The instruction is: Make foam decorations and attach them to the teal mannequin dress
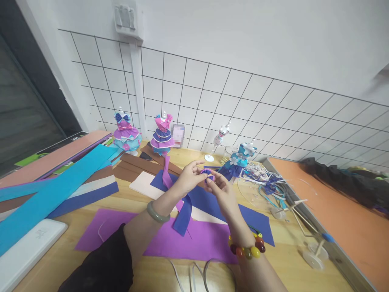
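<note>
1. Black sleeve [101,263] and bare forearms [146,235] are seen nearest the camera, stretched over the tabletop [304,275].
2. Raised above that surface, near the middle of the view, a small purple-and-blue pleated piece [207,173] is held between both hands.
3. One side of it is pinched by the fingers of the left hand [191,177], the other by those of the right hand [223,192]; a two-sided grasp is probably used so that the folds stay gathered.
4. Under the left wrist, a purple strip [167,176] and a curled blue strip [184,219] are seen; whether either is joined to the piece cannot be told.
5. Beneath, a purple sheet [206,243] and a dark blue sheet [255,223] are laid flat and overlapping, presumably for easy reach.
6. Longer bright blue strips [60,198] are piled at the left, perhaps to be out of the hands' way.
7. Along the wall, three dressed forms [163,138] and a slimmer white form [219,140] are stood, possibly for safety from knocks.
</note>
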A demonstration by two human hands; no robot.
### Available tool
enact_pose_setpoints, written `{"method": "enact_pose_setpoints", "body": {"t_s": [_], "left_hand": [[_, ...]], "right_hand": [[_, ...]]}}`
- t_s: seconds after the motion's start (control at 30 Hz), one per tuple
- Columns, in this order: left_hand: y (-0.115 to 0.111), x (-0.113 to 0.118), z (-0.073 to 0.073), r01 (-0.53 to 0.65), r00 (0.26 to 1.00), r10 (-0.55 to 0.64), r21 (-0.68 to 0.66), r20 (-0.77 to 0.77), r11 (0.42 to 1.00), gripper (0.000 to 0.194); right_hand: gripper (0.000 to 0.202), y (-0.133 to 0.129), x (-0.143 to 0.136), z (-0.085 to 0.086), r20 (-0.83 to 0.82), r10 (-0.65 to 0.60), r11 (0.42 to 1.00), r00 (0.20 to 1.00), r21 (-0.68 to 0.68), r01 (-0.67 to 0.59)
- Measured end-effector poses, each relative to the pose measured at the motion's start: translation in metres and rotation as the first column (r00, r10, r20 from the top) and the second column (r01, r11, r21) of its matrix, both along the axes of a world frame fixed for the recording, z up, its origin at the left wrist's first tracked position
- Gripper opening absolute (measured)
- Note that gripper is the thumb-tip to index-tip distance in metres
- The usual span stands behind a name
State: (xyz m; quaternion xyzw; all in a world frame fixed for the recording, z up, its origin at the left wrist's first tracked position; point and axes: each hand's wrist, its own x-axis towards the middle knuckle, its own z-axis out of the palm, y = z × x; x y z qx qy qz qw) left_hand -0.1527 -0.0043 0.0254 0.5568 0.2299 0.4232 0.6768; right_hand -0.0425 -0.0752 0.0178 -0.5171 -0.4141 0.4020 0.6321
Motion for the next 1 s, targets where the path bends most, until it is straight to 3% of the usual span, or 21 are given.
{"method": "enact_pose_setpoints", "body": {"t_s": [0.2,0.43,1.0], "left_hand": [[0.002,0.001,0.000,-0.053,0.998,0.051,-0.048,-0.046,0.997,0.049],[0.006,0.003,-0.010,-0.078,0.995,0.075,-0.046,-0.068,0.996,0.046],[0.001,0.020,-0.034,-0.007,0.993,0.003,-0.037,-0.116,0.999,0.047]], "right_hand": [[0.027,0.007,-0.006,-0.016,-0.172,0.055,0.996,0.983,-0.054,-0.066],[0.028,0.010,-0.005,-0.023,-0.316,0.033,0.995,0.948,-0.083,-0.062],[0.028,-0.005,0.021,-0.037,-0.185,0.019,0.987,0.983,-0.152,-0.048]]}}
